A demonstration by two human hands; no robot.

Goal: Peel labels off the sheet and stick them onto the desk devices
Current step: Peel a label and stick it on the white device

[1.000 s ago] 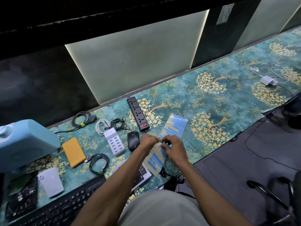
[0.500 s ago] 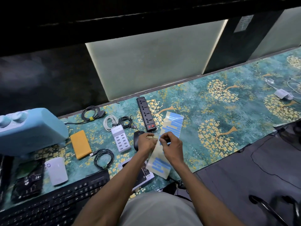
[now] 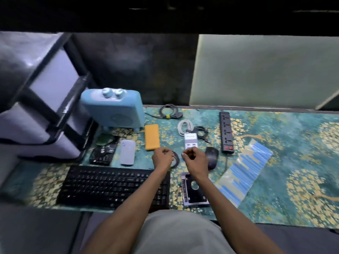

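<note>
The label sheet [image 3: 244, 173], pale with rows of blue labels, lies flat on the patterned desk mat [image 3: 293, 162] to the right of my hands, and neither hand touches it. My right hand [image 3: 195, 159] hovers over the near end of the white USB charger [image 3: 190, 141], thumb and fingers pinched together, seemingly on a small label that is blurred. My left hand [image 3: 162, 158] is beside it with curled fingers above a coiled black cable [image 3: 176, 159]; nothing shows in it. A black mouse [image 3: 211, 156] sits just right of my right hand.
On the mat are a black power strip [image 3: 226, 132], a yellow power bank [image 3: 151, 136], a white mouse [image 3: 127, 152], a blue heater [image 3: 113, 109], a black keyboard [image 3: 113, 186], a drive caddy [image 3: 194, 191] and a bare hard drive [image 3: 102, 154]. A computer case [image 3: 45, 99] stands far left.
Both hands have left the label sheet, which now lies on the mat, and moved left to the USB charger. My view has swung left toward the keyboard and heater.
</note>
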